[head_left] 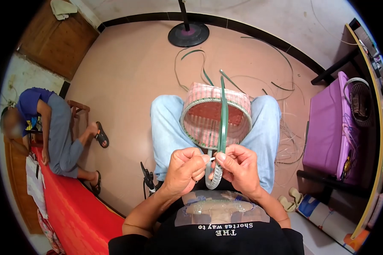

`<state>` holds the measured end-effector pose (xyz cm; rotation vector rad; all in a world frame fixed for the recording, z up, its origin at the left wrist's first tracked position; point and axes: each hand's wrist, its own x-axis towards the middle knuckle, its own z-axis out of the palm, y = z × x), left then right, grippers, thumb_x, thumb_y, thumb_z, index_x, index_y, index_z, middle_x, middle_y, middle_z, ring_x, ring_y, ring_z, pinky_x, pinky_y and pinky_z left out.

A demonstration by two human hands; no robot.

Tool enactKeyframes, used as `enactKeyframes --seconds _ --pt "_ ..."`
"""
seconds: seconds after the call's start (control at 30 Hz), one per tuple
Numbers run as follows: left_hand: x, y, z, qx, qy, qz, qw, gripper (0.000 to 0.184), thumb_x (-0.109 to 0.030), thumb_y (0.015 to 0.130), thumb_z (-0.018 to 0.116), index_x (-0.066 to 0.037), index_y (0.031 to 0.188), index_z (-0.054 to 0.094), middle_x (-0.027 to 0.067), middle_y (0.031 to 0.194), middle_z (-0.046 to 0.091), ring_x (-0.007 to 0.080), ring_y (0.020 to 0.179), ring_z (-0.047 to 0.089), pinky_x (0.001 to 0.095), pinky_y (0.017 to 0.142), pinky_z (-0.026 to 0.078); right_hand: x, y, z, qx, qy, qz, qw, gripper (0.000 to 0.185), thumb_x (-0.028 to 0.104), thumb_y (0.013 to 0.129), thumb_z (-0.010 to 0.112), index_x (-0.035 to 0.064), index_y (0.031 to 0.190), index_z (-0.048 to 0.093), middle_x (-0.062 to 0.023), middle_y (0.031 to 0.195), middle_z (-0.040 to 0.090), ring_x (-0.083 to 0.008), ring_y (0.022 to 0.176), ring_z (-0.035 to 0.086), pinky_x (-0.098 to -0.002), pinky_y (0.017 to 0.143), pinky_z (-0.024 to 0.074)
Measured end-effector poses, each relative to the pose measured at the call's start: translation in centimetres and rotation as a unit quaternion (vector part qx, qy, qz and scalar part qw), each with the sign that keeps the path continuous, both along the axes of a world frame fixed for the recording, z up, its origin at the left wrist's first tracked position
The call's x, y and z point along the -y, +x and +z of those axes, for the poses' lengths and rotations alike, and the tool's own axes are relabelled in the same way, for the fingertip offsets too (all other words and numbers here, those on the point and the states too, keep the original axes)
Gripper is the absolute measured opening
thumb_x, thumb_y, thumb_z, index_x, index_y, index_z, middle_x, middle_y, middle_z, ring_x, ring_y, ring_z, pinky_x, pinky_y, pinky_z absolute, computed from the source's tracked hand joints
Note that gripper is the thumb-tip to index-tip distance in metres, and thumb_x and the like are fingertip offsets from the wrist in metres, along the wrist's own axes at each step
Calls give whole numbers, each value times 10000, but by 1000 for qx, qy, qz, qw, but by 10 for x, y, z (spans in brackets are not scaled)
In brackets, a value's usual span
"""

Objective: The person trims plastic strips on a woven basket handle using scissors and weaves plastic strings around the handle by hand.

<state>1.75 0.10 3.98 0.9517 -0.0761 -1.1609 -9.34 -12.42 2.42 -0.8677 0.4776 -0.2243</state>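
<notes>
A pink-and-white woven basket [196,93] lies tilted between my knees, its mouth facing me and its rim bound in grey and green. Its curved handle [214,182] is partly covered in grey braiding and sits near my chest. My left hand [186,169] is closed, with thumb and finger pinching a thin white strip [212,159] beside the handle. My right hand [241,168] is closed round the handle where the braiding ends. Long flat green strips [224,114] run from there across the basket's mouth. The fingertips hide part of the wrapping.
Loose green strips [232,80] and clear scraps [290,140] litter the floor. A black round stand base [188,35] is ahead. At right stands a purple bin [325,125] beside a shelf; at left, a person [59,123] sits by a red-covered surface [72,204].
</notes>
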Motion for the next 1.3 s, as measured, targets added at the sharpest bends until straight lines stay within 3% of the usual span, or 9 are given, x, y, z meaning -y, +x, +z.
enactKeyframes --seconds 0.2,0.3,0.4,0.57,0.7,0.83,0.93,1.07,1.3 --pt "-3 -2 0 -14 -9 3 1000 299 -11 886 520 -84 614 419 -66 524 323 23 423 225 225 394 171 0 0 -4 -1 14 -10 1000 85 62 878 613 2 845 564 -108 737 656 -129 567 644 -179 360 344" --pt "-2 1 9 33 3 -8 999 309 -26 894 523 -86 611 412 -66 526 320 25 427 224 224 397 174 2 0 15 -51 -108 1 993 130 38 822 677 -11 857 561 -84 719 634 -113 565 625 -195 381 385" --pt "-3 0 18 115 19 -13 993 313 -46 904 525 -79 611 418 -57 528 341 28 434 242 224 401 191 -10 5 19 -49 -398 -67 914 216 33 761 734 -15 872 555 -71 732 602 -94 605 601 -220 433 427" --pt "-4 7 27 366 42 -103 924 273 -110 939 503 -5 689 529 -2 569 468 57 495 405 222 462 333 -8 14 23 92 -709 -141 685 278 -41 623 698 -25 883 601 -110 739 546 -252 568 549 -297 472 444" --pt "2 42 18 247 39 -134 959 292 -197 965 491 14 792 597 20 716 558 59 670 510 239 627 438 -9 19 15 139 -743 -179 629 193 -65 631 675 -38 809 607 -90 687 539 -205 516 523 -300 437 420" --pt "20 40 4 136 12 -232 963 261 -215 938 547 10 836 632 2 751 592 35 696 524 198 607 428 -11 15 14 171 -762 -158 604 208 -78 639 708 -55 824 616 -98 701 556 -189 505 521 -282 417 398" --pt "29 44 0 181 10 -258 949 224 -191 914 580 5 831 648 -2 715 596 27 663 516 184 584 419 -9 15 16 199 -778 -149 577 205 -77 643 704 -51 826 617 -92 695 552 -181 493 512 -278 414 391" --pt "28 36 -4 250 33 -220 942 206 -143 904 576 23 804 645 1 690 604 40 646 532 204 573 432 -11 14 14 204 -755 -139 607 192 -69 646 701 -38 817 620 -97 689 556 -186 499 522 -278 421 397" --pt "22 30 0 159 33 -193 968 235 -164 917 558 52 887 645 69 781 654 111 691 617 251 638 501 7 9 8 80 -545 -179 815 65 -29 763 656 -20 750 592 -88 633 547 -161 561 521 -250 497 400"
